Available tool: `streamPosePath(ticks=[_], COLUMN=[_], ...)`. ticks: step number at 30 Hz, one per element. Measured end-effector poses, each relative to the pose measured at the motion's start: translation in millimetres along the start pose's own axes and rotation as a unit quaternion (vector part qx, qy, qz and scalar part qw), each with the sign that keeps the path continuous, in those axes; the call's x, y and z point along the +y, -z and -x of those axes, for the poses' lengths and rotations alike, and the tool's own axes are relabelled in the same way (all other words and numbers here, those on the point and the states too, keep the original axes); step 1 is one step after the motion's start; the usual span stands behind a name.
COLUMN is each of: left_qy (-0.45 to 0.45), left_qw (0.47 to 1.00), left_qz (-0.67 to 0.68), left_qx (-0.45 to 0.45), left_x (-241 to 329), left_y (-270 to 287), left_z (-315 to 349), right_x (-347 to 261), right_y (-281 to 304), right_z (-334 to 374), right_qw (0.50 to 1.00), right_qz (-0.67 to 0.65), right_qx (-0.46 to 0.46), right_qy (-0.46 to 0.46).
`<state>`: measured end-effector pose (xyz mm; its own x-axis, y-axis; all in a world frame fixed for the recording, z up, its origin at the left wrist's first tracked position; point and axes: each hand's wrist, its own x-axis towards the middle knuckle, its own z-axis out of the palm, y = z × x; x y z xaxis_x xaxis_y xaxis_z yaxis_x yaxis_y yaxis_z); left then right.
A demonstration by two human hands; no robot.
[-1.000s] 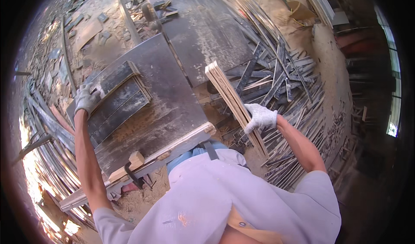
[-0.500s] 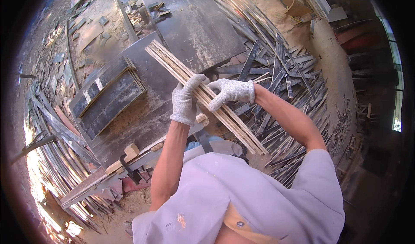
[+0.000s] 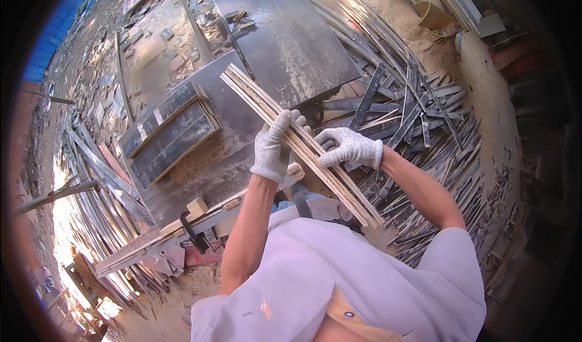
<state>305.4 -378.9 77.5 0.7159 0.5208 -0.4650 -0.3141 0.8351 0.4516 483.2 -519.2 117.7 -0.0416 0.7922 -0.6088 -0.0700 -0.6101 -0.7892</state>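
Note:
A small bundle of long plywood strips [image 3: 250, 93] is held slantwise in front of me, its far end up to the left and its near end by my waist. My left hand [image 3: 274, 148], in a light grey knit glove, is closed around the middle of the bundle with the thumb on top. Farther down, my right hand [image 3: 350, 148], gloved alike, grips the strips from the right side, fingers partly hidden. Below the bundle lies a dark metal table [image 3: 227, 142]. On its left part rests a stack of dark-faced boards [image 3: 176, 137] with layered edges.
Heaps of loose strips [image 3: 418, 117] cover the ground to the right. More long strips [image 3: 100, 184] lie at the left. Along the table's near edge sit a wood block [image 3: 197, 207] and a black clamp-like hook [image 3: 193, 233]. Small offcuts [image 3: 241, 23] lie at the back.
The whole scene has shifted slightly right and down in view. Both hands keep hold of the plywood strips; the right fingers look more curled against them.

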Motion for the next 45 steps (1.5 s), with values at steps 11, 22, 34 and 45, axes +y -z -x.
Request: streamPosePath(ticks=[11, 22, 34, 45], left_qy=[0.012, -0.051, -0.029, -0.028], left_qw=[0.998, 0.991, 0.995, 0.98], left_qz=[0.045, 0.036, -0.021, -0.152], left_qx=[-0.038, 0.115, 0.098, -0.127], left_x=[-10, 41, 25, -40], left_y=[5, 85, 84, 1], left_z=[-9, -2, -7, -10], right_x=[70, 159, 260, 59], right_y=[39, 107, 47, 11], right_z=[54, 160, 303, 88], right_qw=[0.888, 0.944, 0.878, 0.959], right_qz=[-0.443, 0.227, 0.291, 0.189], right_qx=[-0.114, 0.233, 0.212, 0.177], right_qy=[0.044, -0.055, -0.316, 0.113])
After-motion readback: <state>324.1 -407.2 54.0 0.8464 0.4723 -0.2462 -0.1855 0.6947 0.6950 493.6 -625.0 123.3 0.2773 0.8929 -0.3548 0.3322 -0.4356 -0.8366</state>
